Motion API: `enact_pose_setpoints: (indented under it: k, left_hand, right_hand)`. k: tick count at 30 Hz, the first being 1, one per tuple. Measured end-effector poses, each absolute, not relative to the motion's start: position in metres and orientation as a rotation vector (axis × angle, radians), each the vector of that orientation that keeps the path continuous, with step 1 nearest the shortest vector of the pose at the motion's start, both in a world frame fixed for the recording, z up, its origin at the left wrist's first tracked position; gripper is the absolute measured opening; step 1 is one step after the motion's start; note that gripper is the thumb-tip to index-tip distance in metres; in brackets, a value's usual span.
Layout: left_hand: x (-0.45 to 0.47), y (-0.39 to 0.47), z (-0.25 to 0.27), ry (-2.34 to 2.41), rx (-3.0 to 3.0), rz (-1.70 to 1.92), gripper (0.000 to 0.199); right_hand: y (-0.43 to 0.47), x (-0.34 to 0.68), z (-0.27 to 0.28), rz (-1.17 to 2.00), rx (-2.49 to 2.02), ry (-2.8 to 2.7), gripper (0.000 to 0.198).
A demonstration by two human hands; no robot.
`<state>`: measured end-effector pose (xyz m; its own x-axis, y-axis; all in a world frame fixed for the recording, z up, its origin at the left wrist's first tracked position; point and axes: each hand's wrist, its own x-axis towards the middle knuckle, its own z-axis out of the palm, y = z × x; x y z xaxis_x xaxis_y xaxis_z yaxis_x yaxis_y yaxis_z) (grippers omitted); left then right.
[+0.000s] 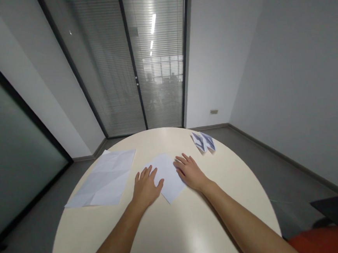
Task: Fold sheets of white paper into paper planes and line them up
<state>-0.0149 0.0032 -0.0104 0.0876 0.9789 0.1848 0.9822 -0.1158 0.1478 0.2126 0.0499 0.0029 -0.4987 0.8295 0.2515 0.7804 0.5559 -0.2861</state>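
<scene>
1. A diamond-shaped white paper (169, 179) lies on the worktop (166, 236).
2. The left hand (145, 188) covers its left corner, grip spread apart.
3. The right hand (192, 174) covers its right side, grip also apart.

A passage opens on the desk (166, 236) between the forearms (240, 212). A narrow gap separates the left hand (146, 186) from the sheet (104, 180). Folded paper (208, 142) obstructs passage beyond the right hand (192, 174).
</scene>
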Motion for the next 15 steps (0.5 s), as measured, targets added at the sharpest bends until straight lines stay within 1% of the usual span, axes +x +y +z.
enact_pose_setpoints:
  k: [3,5,8,11,13,15]
  left_hand:
    - [-0.0165,0.0043,-0.0114,-2.094,-2.229,-0.403,0.054]
    - [-0.0181,0.0054,-0.0127,-2.084,-2.179,-0.43,0.052]
    - [-0.0207,0.0068,-0.0145,-2.053,-2.137,-0.469,0.05]
    - [-0.0225,0.0078,-0.0151,-2.021,-2.132,-0.497,0.049]
    - [-0.0233,0.0081,-0.0143,-2.011,-2.135,-0.509,0.046]
    - [-0.0239,0.0084,-0.0128,-2.004,-2.152,-0.523,0.043]
  right_hand:
    - [0.0483,0.2098,0.0037,0.291,-0.965,-2.508,0.041]
    - [0.0455,0.2077,0.0038,0.385,-0.842,-2.542,0.044]
    - [0.0422,0.2063,0.0023,0.49,-0.838,-2.584,0.055]
    - [0.0426,0.2085,0.0003,0.506,-0.94,-2.597,0.065]
    - [0.0443,0.2116,0.0001,0.481,-1.021,-2.592,0.062]
    - [0.0462,0.2148,0.0011,0.434,-1.077,-2.586,0.055]
